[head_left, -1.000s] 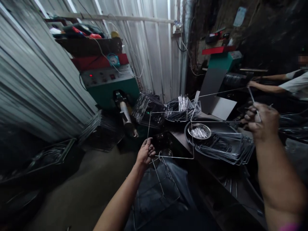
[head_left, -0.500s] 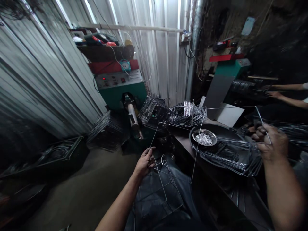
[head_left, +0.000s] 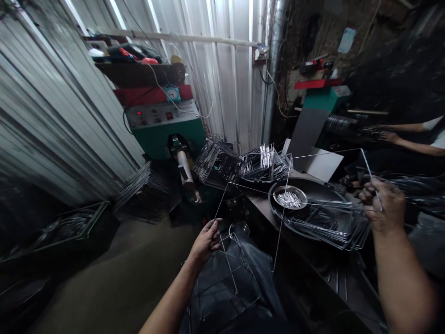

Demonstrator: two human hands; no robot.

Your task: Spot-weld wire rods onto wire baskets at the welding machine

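Thin silver bent-wire frame stretches sideways between the hands, left hand pinching its lower end, right hand closed round the higher one.

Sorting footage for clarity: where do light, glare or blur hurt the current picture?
Head view: glare streaks the corrugated metal wall; head view: the lower left sinks into shadow, hiding detail; head view: the right forearm looks soft, its near end blurred; head view: the small rods in the round dish shine bright but merge together.
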